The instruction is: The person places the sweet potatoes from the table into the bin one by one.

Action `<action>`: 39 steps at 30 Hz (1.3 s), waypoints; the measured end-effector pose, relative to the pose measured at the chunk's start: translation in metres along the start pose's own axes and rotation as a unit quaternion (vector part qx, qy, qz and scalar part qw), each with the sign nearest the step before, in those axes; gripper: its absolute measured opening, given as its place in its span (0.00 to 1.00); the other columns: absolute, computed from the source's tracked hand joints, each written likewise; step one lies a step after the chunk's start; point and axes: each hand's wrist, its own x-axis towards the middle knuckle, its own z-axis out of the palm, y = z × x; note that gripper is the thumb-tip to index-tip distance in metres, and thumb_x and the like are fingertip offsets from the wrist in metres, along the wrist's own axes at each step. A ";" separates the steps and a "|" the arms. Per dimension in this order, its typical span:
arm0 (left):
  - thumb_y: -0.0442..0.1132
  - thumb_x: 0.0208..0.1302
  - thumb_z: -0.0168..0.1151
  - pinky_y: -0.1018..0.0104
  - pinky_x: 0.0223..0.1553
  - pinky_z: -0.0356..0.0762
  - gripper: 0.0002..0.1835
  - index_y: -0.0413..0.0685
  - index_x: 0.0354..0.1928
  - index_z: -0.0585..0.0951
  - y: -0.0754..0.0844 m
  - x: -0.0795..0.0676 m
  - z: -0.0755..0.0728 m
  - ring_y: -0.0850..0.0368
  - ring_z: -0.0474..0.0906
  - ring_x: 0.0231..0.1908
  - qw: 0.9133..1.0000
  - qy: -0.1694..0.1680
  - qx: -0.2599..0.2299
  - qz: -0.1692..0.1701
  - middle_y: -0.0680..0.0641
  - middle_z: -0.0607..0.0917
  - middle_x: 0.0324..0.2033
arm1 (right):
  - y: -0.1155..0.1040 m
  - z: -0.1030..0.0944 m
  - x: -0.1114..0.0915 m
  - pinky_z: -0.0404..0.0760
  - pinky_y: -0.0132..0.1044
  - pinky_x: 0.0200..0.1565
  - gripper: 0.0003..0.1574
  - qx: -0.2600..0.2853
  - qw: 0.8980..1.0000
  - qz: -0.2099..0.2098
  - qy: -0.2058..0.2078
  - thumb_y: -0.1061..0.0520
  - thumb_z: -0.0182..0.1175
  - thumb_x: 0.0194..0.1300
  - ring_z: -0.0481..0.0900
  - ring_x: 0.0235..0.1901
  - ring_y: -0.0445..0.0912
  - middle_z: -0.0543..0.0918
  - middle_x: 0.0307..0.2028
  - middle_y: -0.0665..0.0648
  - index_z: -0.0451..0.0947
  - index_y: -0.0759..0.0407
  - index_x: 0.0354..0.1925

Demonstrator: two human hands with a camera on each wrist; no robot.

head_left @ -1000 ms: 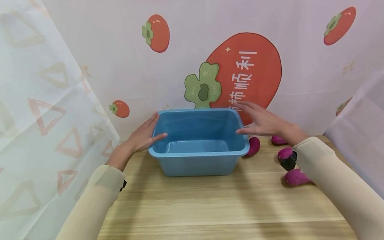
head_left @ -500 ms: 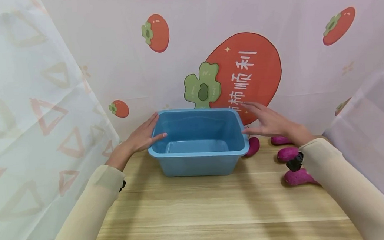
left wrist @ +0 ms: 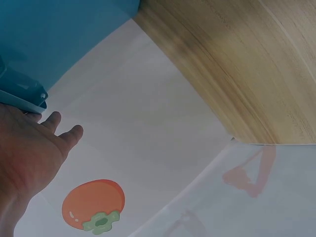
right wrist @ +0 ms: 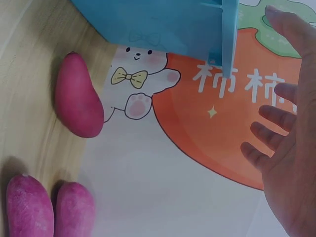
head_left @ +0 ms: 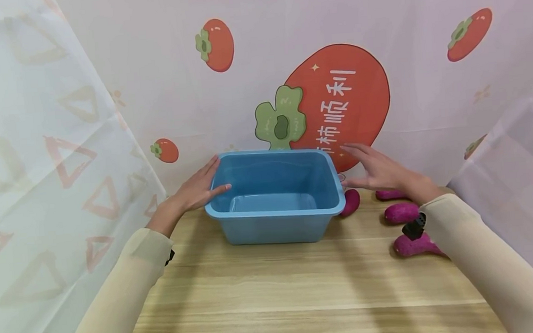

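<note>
A blue rectangular plastic tub (head_left: 275,230) stands on the wooden table with nothing inside. My left hand (head_left: 197,190) rests at its left rim, thumb over the inner side and fingers stretched along the outside. In the left wrist view, the left fingers (left wrist: 75,134) reach past the rim. My right hand (head_left: 375,170) hovers just off the tub's right side, fingers spread and holding nothing. The right wrist view shows a gap between that hand (right wrist: 291,133) and the tub wall (right wrist: 163,29). Beside the tub's right end lies a purple sweet potato (head_left: 351,202).
More purple sweet potatoes lie on the right: one at the back (head_left: 389,194), another in the middle (head_left: 401,213) and a longer one in front (head_left: 413,245). A white cloth (head_left: 177,90) with printed persimmons hangs behind the table (head_left: 275,289); cloth also hangs at both sides.
My right hand has drawn away to the right from the tub's right rim. The left hand and the tub stay where they were.
</note>
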 end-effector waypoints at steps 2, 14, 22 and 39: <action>0.65 0.76 0.50 0.34 0.79 0.48 0.53 0.42 0.85 0.40 0.000 0.000 0.000 0.38 0.40 0.84 1.000 0.000 0.000 -0.001 0.42 0.39 0.86 | 0.001 0.000 -0.001 0.73 0.73 0.65 0.65 0.001 1.000 0.001 0.000 0.39 0.77 0.58 0.60 0.77 0.66 0.59 0.80 0.65 0.58 0.59 0.82; 0.65 0.77 0.51 0.34 0.80 0.47 0.53 0.42 0.86 0.40 0.000 -0.002 0.000 0.38 0.39 0.84 1.000 0.000 -0.005 -0.002 0.42 0.39 0.86 | 0.010 0.002 -0.009 0.69 0.74 0.67 0.63 -0.011 1.000 0.017 -0.010 0.36 0.74 0.60 0.59 0.77 0.67 0.60 0.80 0.67 0.58 0.60 0.82; 0.64 0.77 0.51 0.35 0.80 0.47 0.52 0.42 0.86 0.40 0.001 -0.001 0.000 0.38 0.39 0.84 1.000 -0.001 -0.007 -0.001 0.42 0.39 0.86 | 0.018 0.006 -0.012 0.69 0.74 0.66 0.64 -0.006 1.000 0.013 -0.008 0.35 0.75 0.59 0.59 0.77 0.66 0.60 0.80 0.67 0.58 0.60 0.81; 0.64 0.77 0.51 0.35 0.80 0.46 0.52 0.42 0.85 0.40 0.001 -0.001 0.000 0.38 0.38 0.84 1.000 0.000 -0.010 -0.001 0.42 0.39 0.86 | 0.029 0.016 -0.018 0.67 0.76 0.67 0.65 -0.004 0.999 0.026 -0.033 0.36 0.75 0.59 0.58 0.77 0.70 0.59 0.80 0.70 0.59 0.62 0.81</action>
